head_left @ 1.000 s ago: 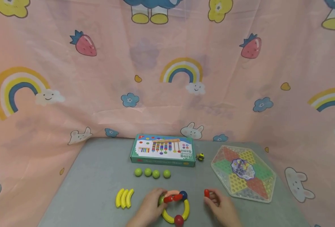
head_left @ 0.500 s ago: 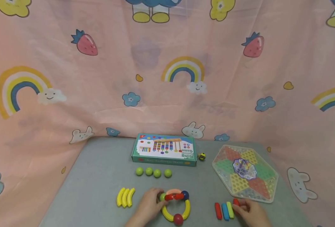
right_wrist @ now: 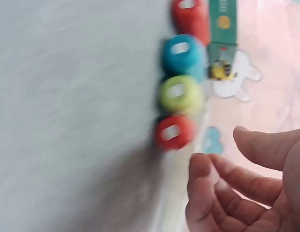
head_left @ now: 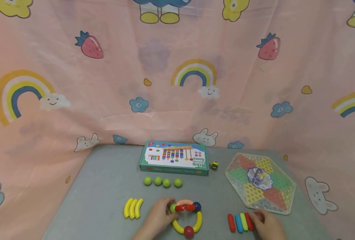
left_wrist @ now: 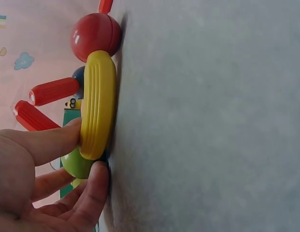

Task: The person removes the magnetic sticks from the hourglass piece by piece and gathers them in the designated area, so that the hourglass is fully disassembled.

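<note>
My left hand [head_left: 157, 215] grips a ring of toy magnetic balls and curved sticks at its green ball [left_wrist: 77, 163]. In the left wrist view, the thumb presses beside a yellow curved stick [left_wrist: 99, 106] and fingers lie around the ball. A red ball [head_left: 189, 231], a blue ball [head_left: 197, 206] and an orange curved stick [head_left: 185, 202] also belong to the ring. Two red sticks [left_wrist: 54, 92] angle up from it. My right hand [head_left: 267, 225] is beside a red stick [head_left: 249, 221], fingers loosely bent around nothing. That stick ends a row with yellow-green [head_left: 244, 221], blue [head_left: 239, 223] and red ones.
Three yellow curved sticks [head_left: 132, 209] lie left of my left hand. Several green balls [head_left: 166, 183] form a row before a game box [head_left: 173, 170]. A small bee toy [head_left: 214, 165] sits beside the box; a hexagonal game board [head_left: 260, 183] lies on the right.
My right hand carried a red stick rightward, set it down at the row's right end and let go. The left hand keeps its hold on the ring.
</note>
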`<state>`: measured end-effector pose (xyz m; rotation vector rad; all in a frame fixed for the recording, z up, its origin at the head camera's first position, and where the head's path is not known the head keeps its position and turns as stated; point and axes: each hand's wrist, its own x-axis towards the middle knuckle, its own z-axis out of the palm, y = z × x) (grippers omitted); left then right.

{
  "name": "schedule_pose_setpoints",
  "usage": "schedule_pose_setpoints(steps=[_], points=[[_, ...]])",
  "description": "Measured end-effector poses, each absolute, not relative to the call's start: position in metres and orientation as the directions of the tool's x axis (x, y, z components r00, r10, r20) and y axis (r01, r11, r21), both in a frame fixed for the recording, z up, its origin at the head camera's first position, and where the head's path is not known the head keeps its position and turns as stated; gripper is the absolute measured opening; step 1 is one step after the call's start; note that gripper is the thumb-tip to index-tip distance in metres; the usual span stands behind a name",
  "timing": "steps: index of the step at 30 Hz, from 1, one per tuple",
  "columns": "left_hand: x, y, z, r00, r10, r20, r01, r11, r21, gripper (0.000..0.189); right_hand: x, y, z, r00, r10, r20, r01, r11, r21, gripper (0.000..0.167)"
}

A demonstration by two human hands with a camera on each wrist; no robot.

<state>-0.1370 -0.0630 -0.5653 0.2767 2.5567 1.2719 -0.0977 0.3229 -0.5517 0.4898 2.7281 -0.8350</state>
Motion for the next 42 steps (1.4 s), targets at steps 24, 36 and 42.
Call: schedule_pose_setpoints(steps=[24,36,42], points=[[-0.138,-0.055,-0.571,-0.941,0.309,-0.136,0.069,0.571,0.818,0.05,-0.139,0.188,-0.522,-0.969,-0.233,-0.086,-0.105,0.698,-0.708,0.04],[-0.137,-0.051,-0.571,-0.934,0.328,-0.14,0.078,0.57,0.818,0.052,-0.138,0.166,-0.536,-0.94,-0.312,-0.139,-0.121,0.684,-0.719,0.026],[-0.137,-0.051,-0.571,-0.935,0.326,-0.139,0.073,0.562,0.824,0.052,-0.135,0.164,-0.539,-0.961,-0.258,-0.099,-0.109,0.683,-0.722,0.022]])
